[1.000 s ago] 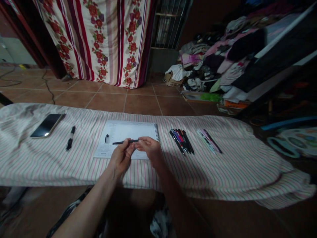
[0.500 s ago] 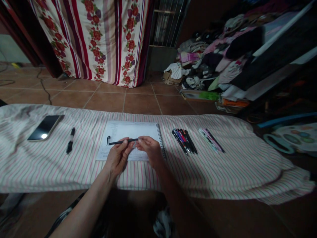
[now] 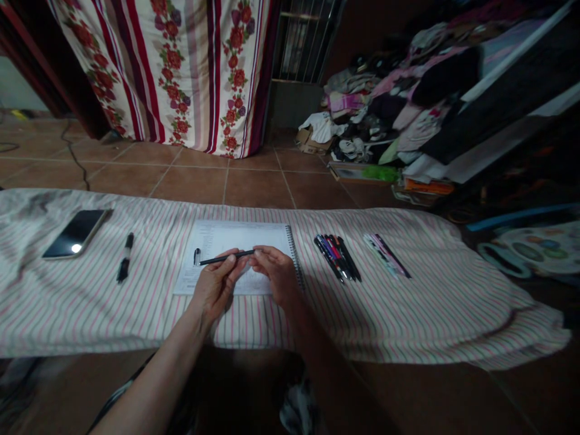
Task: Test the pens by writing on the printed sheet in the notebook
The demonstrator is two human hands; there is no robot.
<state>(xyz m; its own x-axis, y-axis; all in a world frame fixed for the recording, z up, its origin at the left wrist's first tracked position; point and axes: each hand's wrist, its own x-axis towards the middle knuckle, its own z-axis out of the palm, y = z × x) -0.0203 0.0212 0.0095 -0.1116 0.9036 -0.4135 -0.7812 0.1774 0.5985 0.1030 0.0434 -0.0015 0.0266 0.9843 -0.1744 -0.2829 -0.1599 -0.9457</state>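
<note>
Between both hands, a slim black pen (image 3: 216, 260) is held nearly level over a spiral notebook (image 3: 235, 232). My left hand (image 3: 219, 281) pinches its middle between thumb and fingers. At the pen's right end, the fingertips of my right hand (image 3: 275, 269) are closed on it and partly hide the tip. A small pen cap (image 3: 197, 257), black and clear, lies on the notebook just off the pen's left end. The notebook is open at a printed or written page, with its coil along the right side.
Right of the notebook lie a bundle of several pens (image 3: 338, 257) and a few pale and pink pens (image 3: 387, 255). At left are a black marker-like pen (image 3: 125, 258) and a phone (image 3: 76, 234). A striped cloth (image 3: 430, 314) covers the table. Heaped clothes (image 3: 385, 109) stand behind.
The view has shifted slightly. Both hands keep hold of the black pen in almost the same place, with the right fingers closing a little more over its right end.
</note>
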